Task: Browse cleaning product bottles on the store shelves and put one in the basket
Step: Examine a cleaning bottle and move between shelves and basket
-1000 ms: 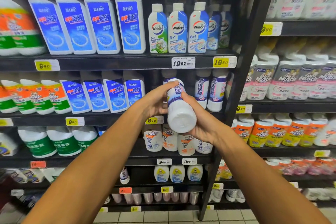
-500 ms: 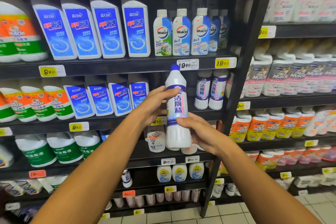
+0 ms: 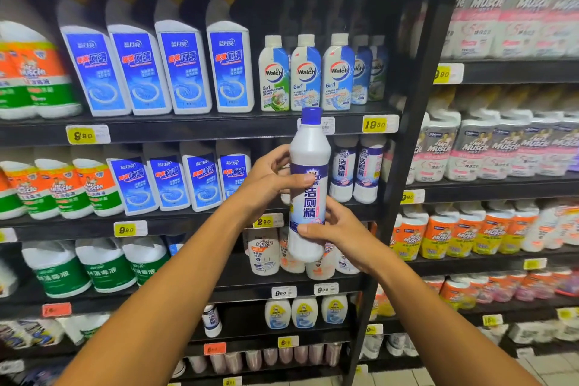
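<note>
Bottle (image 3: 308,185) stands upright in mid-air before the shelves (image 3: 200,130), blue cap up, label facing the camera. Left hand (image 3: 269,180) curls round its upper half, thumb across the label. Right hand (image 3: 336,230) grips the lower half, thumb on the label's bottom edge.

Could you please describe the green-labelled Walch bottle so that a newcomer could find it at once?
Find the shelf above the held bottle. Right of four tall blue bottles stand Walch bottles. The one is leftmost: green label, marked 5in1, not 6in1.
</note>
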Motion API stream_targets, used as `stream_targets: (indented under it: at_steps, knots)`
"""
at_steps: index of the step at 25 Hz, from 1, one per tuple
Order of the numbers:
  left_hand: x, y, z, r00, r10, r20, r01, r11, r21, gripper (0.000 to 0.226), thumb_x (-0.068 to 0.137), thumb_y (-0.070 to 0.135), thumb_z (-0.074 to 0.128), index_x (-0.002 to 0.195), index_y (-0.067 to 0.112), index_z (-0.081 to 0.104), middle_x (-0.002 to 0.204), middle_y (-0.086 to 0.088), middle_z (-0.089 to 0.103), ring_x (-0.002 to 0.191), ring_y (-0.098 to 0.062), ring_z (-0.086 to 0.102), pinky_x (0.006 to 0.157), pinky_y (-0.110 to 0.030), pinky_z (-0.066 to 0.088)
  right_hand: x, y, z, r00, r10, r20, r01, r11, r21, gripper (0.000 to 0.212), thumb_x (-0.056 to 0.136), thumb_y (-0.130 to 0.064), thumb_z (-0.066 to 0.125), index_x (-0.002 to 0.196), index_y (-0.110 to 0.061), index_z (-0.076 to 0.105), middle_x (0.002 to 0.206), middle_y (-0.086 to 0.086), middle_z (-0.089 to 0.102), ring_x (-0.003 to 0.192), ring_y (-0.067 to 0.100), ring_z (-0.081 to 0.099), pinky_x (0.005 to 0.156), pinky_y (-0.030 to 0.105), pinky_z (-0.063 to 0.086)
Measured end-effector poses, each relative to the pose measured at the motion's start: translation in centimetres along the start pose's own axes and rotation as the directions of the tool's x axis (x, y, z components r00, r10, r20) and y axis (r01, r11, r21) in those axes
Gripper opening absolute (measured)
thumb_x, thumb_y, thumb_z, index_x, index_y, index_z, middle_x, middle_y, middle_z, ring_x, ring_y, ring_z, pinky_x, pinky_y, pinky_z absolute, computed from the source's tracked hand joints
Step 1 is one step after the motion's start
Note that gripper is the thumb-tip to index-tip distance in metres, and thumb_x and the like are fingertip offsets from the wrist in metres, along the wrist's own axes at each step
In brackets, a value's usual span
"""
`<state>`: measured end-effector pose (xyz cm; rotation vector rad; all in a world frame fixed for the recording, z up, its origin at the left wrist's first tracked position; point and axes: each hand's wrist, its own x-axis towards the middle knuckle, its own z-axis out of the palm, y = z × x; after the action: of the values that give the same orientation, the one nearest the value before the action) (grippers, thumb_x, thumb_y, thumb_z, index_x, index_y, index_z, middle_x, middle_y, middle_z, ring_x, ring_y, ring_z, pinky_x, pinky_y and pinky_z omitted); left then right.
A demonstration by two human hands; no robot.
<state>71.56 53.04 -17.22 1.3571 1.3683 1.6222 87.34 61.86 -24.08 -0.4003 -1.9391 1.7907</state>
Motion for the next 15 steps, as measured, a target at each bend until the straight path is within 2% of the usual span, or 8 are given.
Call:
stream_targets:
  at_steps: [3,5,9,15]
  knots:
    - [0.3,1.3,0.5,0.994,0.095,0.046,-0.100,0.986,0.131,0.073,0.054,0.022,0.089,0.120,0.036,0.060,0.122,0.006,0.068,0.117,-0.016,0.063,0.094,-0.035,0.054,0.6,-1.3,-1.5,0.998,-0.067,-0.022,0.063,0.988,-0.140,0.046,0.077,-0.003,0.082,0.107,-0.030,0.062,0.100,-0.018,0.075,0.095,-0.001,0.070,0.078,0.013,0.052]
    - [0.4,2.0,1.0,0.984,0.157,0.080,-0.171,0.960,0.221,0.076,0.054,0.017,0.089,0.119,0.040,0.058,0.121,0.011,0.067,0.118,-0.013,0.062,0.097,-0.034,0.052,0.9,-2.3,-2.3,0.992,-0.120,-0.037,0.110,0.971,-0.214,0.051,0.074,-0.003,0.084,0.105,-0.035,0.059,0.096,-0.028,0.072,0.091,-0.008,0.068,0.073,0.007,0.050]
    - [0.5,2.9,1.7,0.966,0.238,0.099,-0.257,0.924,0.285,0.081,0.056,-0.001,0.089,0.120,0.036,0.057,0.116,0.018,0.067,0.110,-0.003,0.063,0.093,-0.018,0.048,1.7,-3.3,-3.3,0.968,-0.245,-0.052,0.222,0.935,-0.275,0.057,0.073,0.001,0.083,0.109,-0.036,0.060,0.100,-0.031,0.070,0.095,-0.011,0.064,0.078,0.004,0.046]
    - [0.3,4.0,1.9,0.955,0.273,0.115,-0.296,0.891,0.343,0.081,0.058,0.003,0.090,0.118,0.045,0.056,0.116,0.025,0.065,0.112,-0.003,0.061,0.091,-0.014,0.047,2.2,-3.8,-3.6,0.952,-0.306,-0.027,0.287,0.915,-0.284,0.059,0.074,-0.005,0.084,0.111,-0.041,0.057,0.103,-0.038,0.065,0.101,-0.016,0.060,0.080,0.001,0.043]
